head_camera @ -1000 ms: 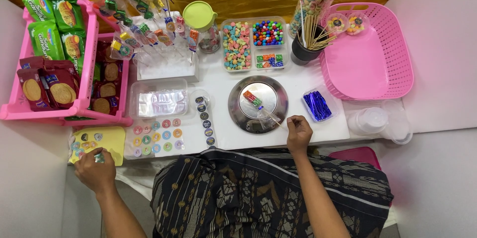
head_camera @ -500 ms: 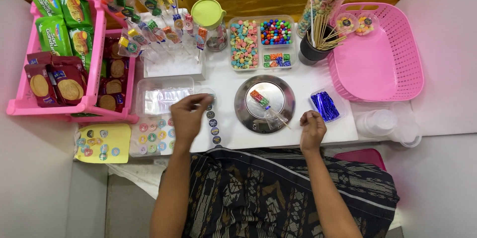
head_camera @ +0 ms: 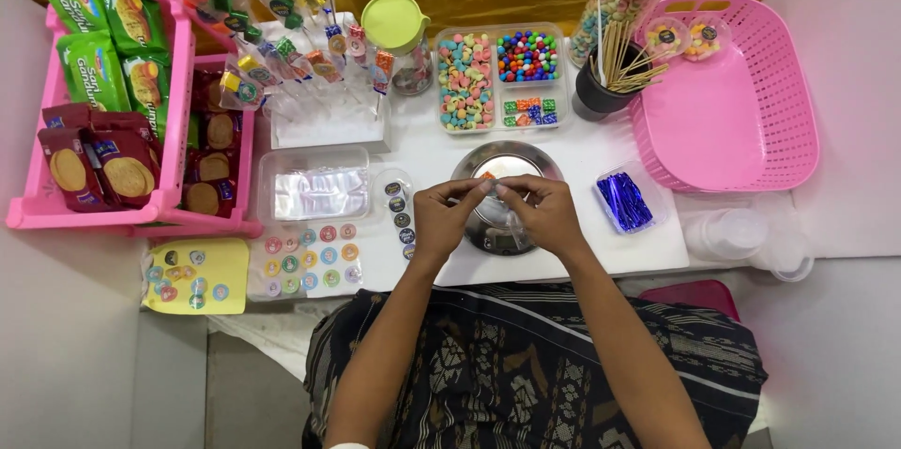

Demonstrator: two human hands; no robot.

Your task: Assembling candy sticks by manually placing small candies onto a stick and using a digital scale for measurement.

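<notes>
Both my hands meet over a round metal dish (head_camera: 507,160) at the table's middle. My left hand (head_camera: 449,216) and my right hand (head_camera: 546,212) pinch a small clear-wrapped candy piece (head_camera: 489,179) between their fingertips, just above the dish. A bit of orange shows at the pinch, and most of the piece is hidden by my fingers. The stick that lay in the dish earlier cannot be made out.
Left: pink rack (head_camera: 174,111) of biscuit packs, tray of clear bags (head_camera: 314,191), sticker sheets (head_camera: 310,257), yellow sticker card (head_camera: 192,275). Behind: stand of wrapped candy sticks (head_camera: 310,55), green-lidded jar (head_camera: 399,31), sweets box (head_camera: 497,78), cup of sticks (head_camera: 601,83). Right: blue twist ties (head_camera: 624,200), pink basket (head_camera: 741,121), clear cups (head_camera: 741,233).
My left hand came up from the yellow sticker card, past the sticker sheets, to the dish. My right hand rose from the table edge. Both now pinch the candy piece.
</notes>
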